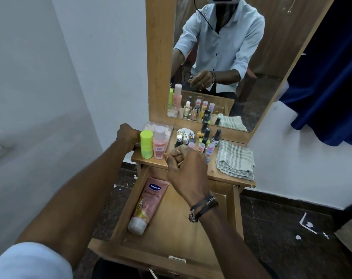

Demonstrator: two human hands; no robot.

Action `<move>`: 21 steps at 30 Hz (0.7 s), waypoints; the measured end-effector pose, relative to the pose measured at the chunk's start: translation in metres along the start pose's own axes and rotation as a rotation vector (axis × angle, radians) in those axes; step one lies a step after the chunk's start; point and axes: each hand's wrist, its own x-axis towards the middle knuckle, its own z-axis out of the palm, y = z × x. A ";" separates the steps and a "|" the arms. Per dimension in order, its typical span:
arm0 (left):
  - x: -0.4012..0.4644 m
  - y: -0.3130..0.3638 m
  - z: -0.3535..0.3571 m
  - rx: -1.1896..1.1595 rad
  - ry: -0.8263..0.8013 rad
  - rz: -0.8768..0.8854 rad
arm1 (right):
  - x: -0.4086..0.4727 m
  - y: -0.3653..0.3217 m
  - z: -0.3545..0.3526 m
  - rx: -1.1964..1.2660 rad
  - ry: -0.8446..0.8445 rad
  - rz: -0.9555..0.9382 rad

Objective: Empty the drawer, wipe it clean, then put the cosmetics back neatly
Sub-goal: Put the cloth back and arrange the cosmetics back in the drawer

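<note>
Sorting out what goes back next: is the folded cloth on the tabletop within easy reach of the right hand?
Probably yes. The right hand hovers over the tabletop edge, just left of the folded cloth, and nothing stands between them; the small bottles sit further back.

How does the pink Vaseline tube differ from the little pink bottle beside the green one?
The Vaseline tube lies flat in the open drawer; the pink bottle stands upright on the tabletop. The tube looks larger, with a grey-white cap; the bottle's cap is pale pink. Both are pink cosmetics.
</note>
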 end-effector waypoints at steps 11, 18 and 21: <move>0.005 -0.007 -0.015 -0.338 -0.035 -0.153 | -0.026 0.023 0.012 0.034 -0.055 0.064; 0.010 -0.018 -0.032 -0.639 0.052 -0.214 | -0.035 0.030 0.010 0.021 -0.083 0.096; 0.004 -0.018 -0.034 -0.724 0.217 -0.225 | -0.037 0.031 0.010 0.031 -0.075 0.102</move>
